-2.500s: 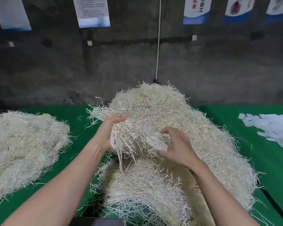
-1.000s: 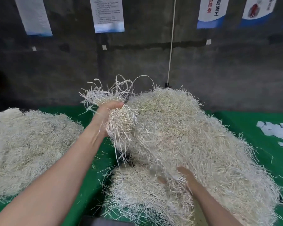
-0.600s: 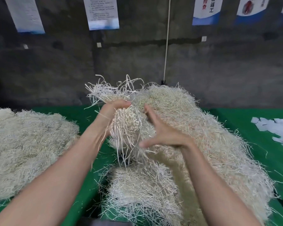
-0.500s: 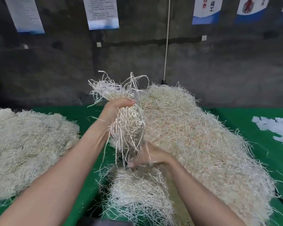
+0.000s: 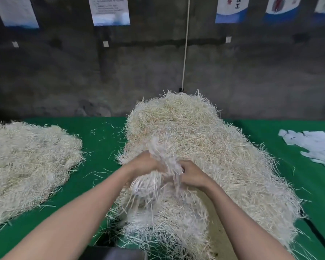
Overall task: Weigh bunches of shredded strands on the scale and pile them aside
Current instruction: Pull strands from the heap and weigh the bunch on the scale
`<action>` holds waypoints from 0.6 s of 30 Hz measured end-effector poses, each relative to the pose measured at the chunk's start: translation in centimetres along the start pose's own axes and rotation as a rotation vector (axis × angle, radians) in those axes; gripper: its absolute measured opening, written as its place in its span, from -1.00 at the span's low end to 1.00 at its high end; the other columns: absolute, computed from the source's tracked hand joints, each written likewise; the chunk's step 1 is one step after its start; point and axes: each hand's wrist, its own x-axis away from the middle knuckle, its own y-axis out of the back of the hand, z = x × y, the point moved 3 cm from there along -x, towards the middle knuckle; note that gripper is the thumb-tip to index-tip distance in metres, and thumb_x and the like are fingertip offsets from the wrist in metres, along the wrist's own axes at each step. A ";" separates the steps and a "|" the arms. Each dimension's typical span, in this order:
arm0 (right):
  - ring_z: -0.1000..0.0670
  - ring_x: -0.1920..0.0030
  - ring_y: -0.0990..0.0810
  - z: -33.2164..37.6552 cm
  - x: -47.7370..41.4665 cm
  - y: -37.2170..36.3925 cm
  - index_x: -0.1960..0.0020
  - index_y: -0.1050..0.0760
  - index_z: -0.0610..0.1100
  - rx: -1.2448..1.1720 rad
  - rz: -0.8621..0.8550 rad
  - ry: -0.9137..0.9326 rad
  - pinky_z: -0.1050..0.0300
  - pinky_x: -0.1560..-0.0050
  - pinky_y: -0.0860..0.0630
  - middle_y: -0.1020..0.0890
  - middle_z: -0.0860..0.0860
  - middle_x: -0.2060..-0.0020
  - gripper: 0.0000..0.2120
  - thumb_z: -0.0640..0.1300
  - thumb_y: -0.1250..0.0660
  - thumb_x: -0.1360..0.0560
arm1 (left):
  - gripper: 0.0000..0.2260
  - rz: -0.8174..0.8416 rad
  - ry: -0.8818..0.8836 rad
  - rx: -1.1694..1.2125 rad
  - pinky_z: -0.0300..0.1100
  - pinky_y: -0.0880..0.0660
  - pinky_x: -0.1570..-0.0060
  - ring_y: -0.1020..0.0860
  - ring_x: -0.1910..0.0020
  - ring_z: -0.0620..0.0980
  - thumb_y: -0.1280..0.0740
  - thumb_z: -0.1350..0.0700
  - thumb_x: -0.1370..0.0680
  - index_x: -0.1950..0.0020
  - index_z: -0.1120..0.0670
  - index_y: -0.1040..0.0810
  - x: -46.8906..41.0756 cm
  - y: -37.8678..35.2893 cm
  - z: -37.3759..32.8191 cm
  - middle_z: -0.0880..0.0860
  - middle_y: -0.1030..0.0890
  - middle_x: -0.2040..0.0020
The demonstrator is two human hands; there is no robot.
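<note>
Your two hands, left hand [image 5: 144,164] and right hand [image 5: 191,173], curl fingers round one blurred bunch [image 5: 164,162], centre, over the big heap [image 5: 214,143]. One second pile [image 5: 26,162] lies left on the green table [image 5: 101,139].

the strands [image 5: 204,147] were pale straw-cream, the counter [image 5: 101,139] plain green, the paper scraps [image 5: 315,145] white, the wall [image 5: 64,72] dark grey.

Soft, even light from above brightens the green cloth-covered table [image 5: 101,134] and the big heap of pale shredded strands [image 5: 214,147], while the rough grey concrete wall [image 5: 64,72] behind is dim. Motion blur smears the small bunch of whitish strands [image 5: 164,162] between the left hand [image 5: 145,164] and right hand [image 5: 193,175], and the wide lens slants the white paper posters [image 5: 15,12] near the top corners.
</note>
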 end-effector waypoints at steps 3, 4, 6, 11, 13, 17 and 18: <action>-0.03 -0.01 -0.64 -1.5 0.4 -0.6 -0.29 -0.44 0.00 -0.106 -0.003 -0.072 0.07 0.01 -0.60 -0.54 -0.04 -0.18 -0.53 -0.20 -0.42 -0.40 | -0.94 -0.110 0.008 0.479 0.00 -0.07 -0.40 -0.33 -0.32 -0.12 -0.36 -0.02 -0.39 0.17 -0.12 -0.61 0.3 1.0 -0.7 -0.21 -0.45 -0.21; -0.02 0.00 -0.63 -2.0 0.2 -0.9 -0.24 -0.44 0.10 -0.104 -0.033 -0.075 0.14 0.04 -0.61 -0.53 -0.02 -0.19 -0.56 -0.22 -0.37 -0.43 | -0.86 -0.165 -0.019 0.613 0.09 -0.03 -0.42 -0.29 -0.37 -0.03 -0.36 -0.03 -0.34 0.14 -0.08 -0.63 0.4 0.8 -1.2 -0.09 -0.45 -0.29; 0.12 0.04 -0.60 -2.9 0.1 -1.2 -0.08 -0.41 0.28 -0.064 -0.096 -0.060 0.43 0.24 -0.52 -0.57 0.09 -0.06 -0.65 -0.16 -0.33 -0.49 | -0.68 -0.275 -0.012 0.900 0.19 -0.26 -0.34 -0.43 -0.31 0.12 -0.39 -0.02 -0.27 0.02 0.02 -0.62 0.3 0.7 -2.2 0.04 -0.48 -0.30; -0.05 -0.23 -0.49 -6.4 0.4 -0.5 -0.41 -0.32 -0.10 0.219 -0.145 -0.187 0.02 -0.26 -0.45 -0.46 -0.11 -0.30 -0.56 -0.21 -0.25 -0.55 | -0.67 -0.395 -0.030 1.134 0.10 -0.48 -0.10 -0.61 -0.08 0.14 -0.41 0.04 -0.25 0.03 0.10 -0.58 -0.1 2.2 -3.3 0.19 -0.63 -0.12; -0.11 -0.23 -0.49 -7.2 0.5 -0.2 -0.46 -0.22 -0.12 0.306 -0.141 -0.212 0.04 -0.26 -0.43 -0.46 -0.12 -0.30 -0.51 -0.24 -0.17 -0.55 | -0.49 -0.403 -0.001 1.166 0.19 -0.44 -0.20 -0.55 -0.14 0.20 -0.45 -0.02 -0.19 -0.10 0.13 -0.55 0.3 2.1 -3.7 0.21 -0.57 -0.19; -0.04 -0.23 -0.47 -9.2 1.6 -0.7 -0.47 -0.17 -0.15 0.371 -0.133 -0.266 0.20 -0.21 -0.35 -0.41 -0.10 -0.35 -0.51 -0.24 -0.15 -0.56 | -0.41 -0.528 -0.023 1.132 0.24 -0.33 -0.28 -0.46 -0.20 0.14 -0.48 -0.05 -0.18 -0.18 0.07 -0.51 0.8 3.4 -3.6 0.07 -0.47 -0.25; -0.05 -0.28 -0.43 -9.6 1.6 -0.7 -0.48 -0.15 -0.17 0.406 -0.130 -0.274 0.19 -0.25 -0.32 -0.38 -0.11 -0.38 -0.50 -0.24 -0.15 -0.56 | -0.43 -0.546 -0.036 1.138 0.24 -0.35 -0.26 -0.47 -0.21 0.16 -0.47 -0.05 -0.20 -0.17 0.07 -0.52 1.1 4.0 -3.8 0.11 -0.45 -0.30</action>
